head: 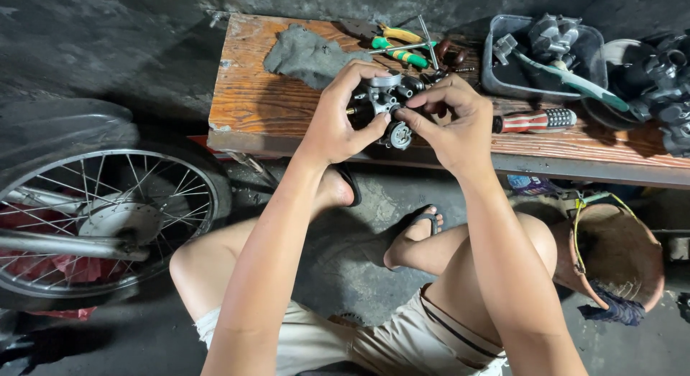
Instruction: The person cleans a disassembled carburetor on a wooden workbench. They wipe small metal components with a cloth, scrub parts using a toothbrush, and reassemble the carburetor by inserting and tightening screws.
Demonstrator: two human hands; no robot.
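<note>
Head view, looking down on a seated person at a low wooden bench (259,95). The left hand (338,124) is wrapped around a small metal carburettor (384,106), fingers over its top and thumb under its side, so that the part is raised just above the bench edge and steadied for work. The right hand (456,121) meets it from the other side; its fingertips (410,116) are pinched narrow against the carburettor body, as though working a small fitting, though what they grip is too small to tell. Both forearms reach forward over the knees, which brings the part close under the eyes.

Just beyond the left hand lies a grey rag (309,56), within reach for wiping. Beyond both hands lie green-handled pliers (399,49) and a T-handled wrench (420,38). To the right of the right hand rests a screwdriver (535,121) with a red and white handle, and past it a grey tray (496,78) holding loose engine parts, kept together off the floor. Well to the left of the left hand, a spoked wheel (108,218) stands beside the bench. Below the right forearm, a worn basket (618,254) sits on the floor.
</note>
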